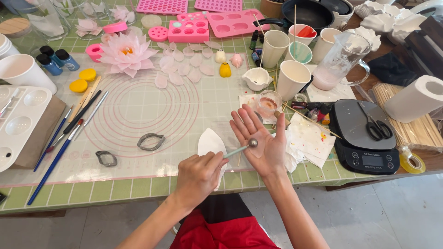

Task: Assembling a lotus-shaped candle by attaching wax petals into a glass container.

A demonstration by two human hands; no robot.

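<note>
My right hand point(260, 140) lies palm up over the table's front edge, fingers spread. My left hand point(198, 177) is shut on a ball-ended modelling tool point(239, 149), whose metal ball rests on the right palm. I cannot tell whether anything thin lies on that palm. A white petal-shaped piece point(209, 142) lies on the translucent ringed mat point(138, 110) just left of the right hand, partly under my left hand. Two metal petal cutters point(151, 141) point(106, 158) lie on the mat further left.
A pink flower point(125, 53) and loose petals point(182, 67) are at the back, with pink moulds point(188, 31). Cups point(292, 79), a glass jug point(339, 62), a scale with scissors point(364, 138) and a paper roll point(417, 97) stand right. Brushes point(69, 133) and a palette point(20, 120) lie left.
</note>
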